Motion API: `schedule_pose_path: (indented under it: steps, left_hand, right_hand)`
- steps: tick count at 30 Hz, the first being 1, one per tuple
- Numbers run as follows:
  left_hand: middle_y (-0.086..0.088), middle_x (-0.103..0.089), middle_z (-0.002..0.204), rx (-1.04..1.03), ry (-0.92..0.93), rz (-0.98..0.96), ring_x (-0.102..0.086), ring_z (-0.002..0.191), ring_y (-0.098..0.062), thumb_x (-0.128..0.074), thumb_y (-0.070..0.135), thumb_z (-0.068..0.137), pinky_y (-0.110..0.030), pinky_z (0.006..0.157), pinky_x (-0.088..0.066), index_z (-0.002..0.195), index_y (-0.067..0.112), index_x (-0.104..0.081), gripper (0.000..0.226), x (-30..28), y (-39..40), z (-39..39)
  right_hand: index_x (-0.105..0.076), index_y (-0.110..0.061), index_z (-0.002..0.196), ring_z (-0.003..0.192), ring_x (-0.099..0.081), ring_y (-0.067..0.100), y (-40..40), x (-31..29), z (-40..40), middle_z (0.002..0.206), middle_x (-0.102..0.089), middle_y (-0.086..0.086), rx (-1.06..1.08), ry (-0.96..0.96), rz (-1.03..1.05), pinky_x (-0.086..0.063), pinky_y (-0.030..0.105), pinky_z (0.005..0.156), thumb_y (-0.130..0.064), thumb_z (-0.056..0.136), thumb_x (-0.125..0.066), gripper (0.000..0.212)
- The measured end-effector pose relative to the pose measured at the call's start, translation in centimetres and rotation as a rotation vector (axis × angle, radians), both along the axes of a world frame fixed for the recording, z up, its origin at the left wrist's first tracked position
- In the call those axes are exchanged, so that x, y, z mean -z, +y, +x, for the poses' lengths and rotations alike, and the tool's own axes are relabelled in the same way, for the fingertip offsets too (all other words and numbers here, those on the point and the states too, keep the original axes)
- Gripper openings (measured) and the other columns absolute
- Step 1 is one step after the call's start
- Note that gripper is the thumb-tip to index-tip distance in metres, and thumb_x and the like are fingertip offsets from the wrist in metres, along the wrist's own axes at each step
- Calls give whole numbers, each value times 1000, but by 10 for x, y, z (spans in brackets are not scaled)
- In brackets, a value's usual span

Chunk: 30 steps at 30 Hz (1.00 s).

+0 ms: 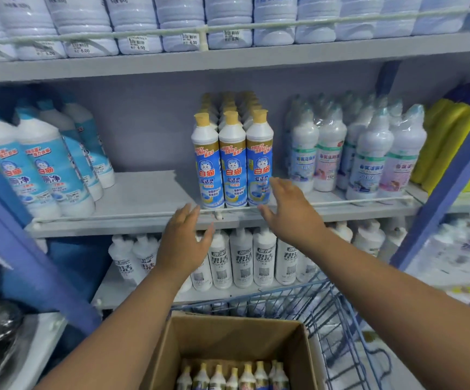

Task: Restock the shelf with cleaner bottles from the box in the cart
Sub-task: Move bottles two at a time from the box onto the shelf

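Nearest, the cardboard box (236, 350) in the blue wire cart (340, 313) holds gold-capped cleaner bottles (228, 375), cut off by the frame's lower edge. Beyond, the left hand (183, 243) and right hand (290, 212), fingers spread and holding nothing, hover at the shelf (144, 201) rail. Three rows of matching bottles (232, 161) stand behind it; bare shelf lies to their left. Rear bottles are mostly hidden.

I count three yellow-capped cleaner bottles (232, 161) across the front of the middle shelf (144, 198), with more rows behind I can't count. Down in the box (228, 342) about seven bottle tops (232, 374) show. Two hands: left hand (184, 243), right hand (290, 209). One cart (338, 313).
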<state>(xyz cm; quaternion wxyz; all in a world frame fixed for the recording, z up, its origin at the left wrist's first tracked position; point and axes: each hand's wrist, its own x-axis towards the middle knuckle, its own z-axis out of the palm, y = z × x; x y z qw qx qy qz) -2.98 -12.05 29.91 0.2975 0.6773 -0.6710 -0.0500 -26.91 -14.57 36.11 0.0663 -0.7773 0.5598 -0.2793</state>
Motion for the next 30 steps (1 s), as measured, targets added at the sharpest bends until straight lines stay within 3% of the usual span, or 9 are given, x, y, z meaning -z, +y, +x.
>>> schedule_pose_path:
  steps: [5,11,18,22,23,26,30]
  left_hand:
    - [-9,-31,163,10,-180,59,-26,151,-29,-59,45,97,-42,121,-22,150,16,-45,62,29,43,-18]
    - [3,-15,168,-21,-157,213,-9,155,-19,-49,52,100,-41,124,-11,157,30,-31,64,80,88,-30]
    - [6,-11,168,-21,-165,412,-9,155,-20,-41,60,98,-50,124,-18,158,35,-24,67,139,116,-25]
    - [5,-7,169,-3,-189,518,-4,155,-21,-43,55,100,-39,122,6,160,32,-20,68,168,130,-22]
    - [5,-6,169,0,-176,540,-4,155,-19,-45,55,100,-38,122,6,160,32,-19,69,179,131,-19]
    - [3,-8,169,7,-115,613,-6,155,-20,-48,53,99,-43,125,-17,159,30,-22,70,215,134,-5]
    - [3,-11,169,28,-87,720,-13,155,-22,-47,56,98,-43,121,-27,158,30,-26,70,258,145,11]
  right_hand:
    - [-22,-9,156,152,-14,27,34,62,0,163,-21,11,-31,165,131,-20,38,120,-45,101,-47,70]
    - [-8,-15,160,154,1,27,68,139,1,167,-2,8,-84,362,303,-9,45,125,-51,103,-36,73]
    - [-8,-15,159,154,2,30,104,208,-2,167,-2,10,-102,439,477,-8,48,124,-49,102,-35,72]
    - [-11,-15,159,154,-1,29,120,241,3,167,-5,10,-80,402,551,-7,45,125,-49,102,-38,72]
    - [-11,-15,159,154,0,27,123,248,4,167,-4,9,-70,406,577,-7,44,125,-49,102,-37,72]
    - [-10,-16,160,154,1,24,134,276,8,167,-3,6,-39,409,671,-7,44,125,-49,102,-36,72]
    - [-11,-18,160,154,-3,25,155,316,9,167,-7,5,38,424,800,-10,43,124,-49,101,-37,71]
